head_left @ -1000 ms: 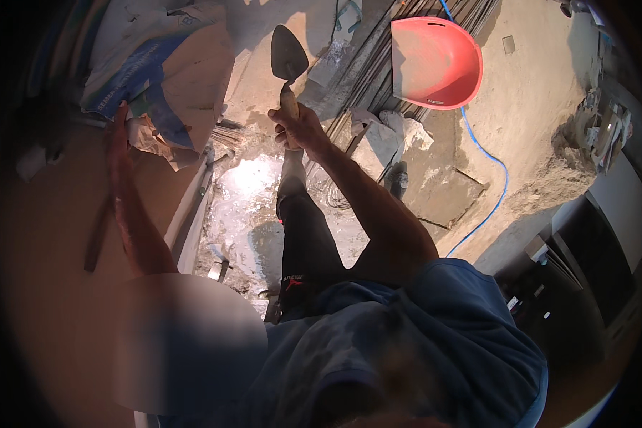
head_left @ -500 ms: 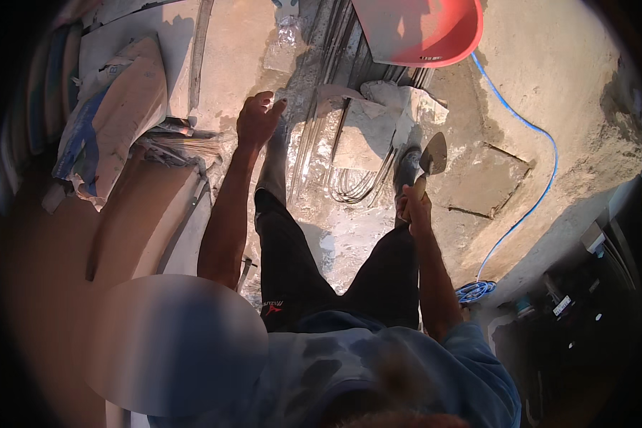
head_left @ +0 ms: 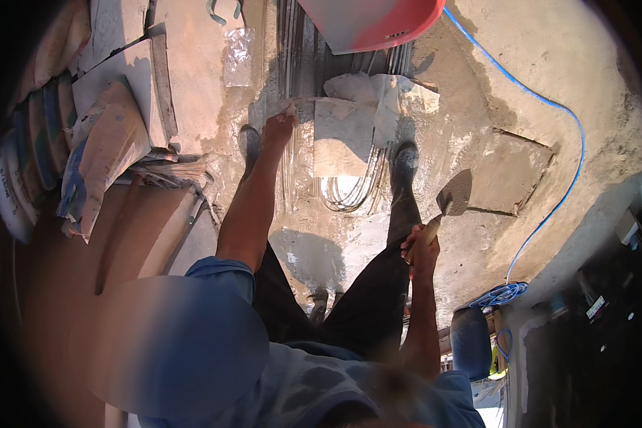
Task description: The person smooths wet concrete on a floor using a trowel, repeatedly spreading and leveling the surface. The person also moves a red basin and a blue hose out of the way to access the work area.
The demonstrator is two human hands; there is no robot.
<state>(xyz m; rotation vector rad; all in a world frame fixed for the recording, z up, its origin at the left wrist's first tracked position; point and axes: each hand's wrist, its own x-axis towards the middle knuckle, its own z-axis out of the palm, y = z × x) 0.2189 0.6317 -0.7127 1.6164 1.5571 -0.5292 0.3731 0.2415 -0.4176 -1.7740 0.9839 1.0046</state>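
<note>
My right hand is wrapped round the wooden handle of a pointing trowel, whose grey blade points up and away over the wet concrete. My left hand reaches forward with its fingers curled together at the left edge of a crumpled, pale paper sack. That edge appears pinched between the fingers, though they are too small to see clearly. The sack lies over a bundle of long thin steel bars. Their bent ends curve out beneath its near side, between my boots.
A red tub stands at the far end of the bars. A blue hose runs down the right to a coil near a dark blue drum. At left are a torn cement sack and several stacked sacks.
My left hand has moved forward and right to the sack's edge, its fingers closing. The trowel has shifted lower and slightly right with my right hand. The whole view has tilted a little.
</note>
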